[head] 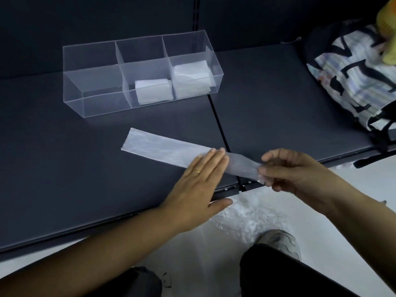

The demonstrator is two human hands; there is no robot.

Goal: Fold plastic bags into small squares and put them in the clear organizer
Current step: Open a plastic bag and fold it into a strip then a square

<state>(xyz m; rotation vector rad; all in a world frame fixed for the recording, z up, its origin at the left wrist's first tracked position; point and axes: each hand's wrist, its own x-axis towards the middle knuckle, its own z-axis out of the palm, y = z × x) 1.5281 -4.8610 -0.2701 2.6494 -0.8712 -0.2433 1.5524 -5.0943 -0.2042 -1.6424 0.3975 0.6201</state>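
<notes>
Plastic bag (1 long strip) lies under our flat left hand; right hand pinches its end. Next, we'd fold over those fingers.

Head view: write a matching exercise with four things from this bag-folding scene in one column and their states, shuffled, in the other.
Column A:
1 left hand
2 right hand
3 middle compartment
4 right compartment

Column B:
a holds the taller stack
b pinches the raised end of the plastic strip
c holds the lower stack
d lies flat on the plastic strip

Pairs: 1-d; 2-b; 3-c; 4-a.
</notes>
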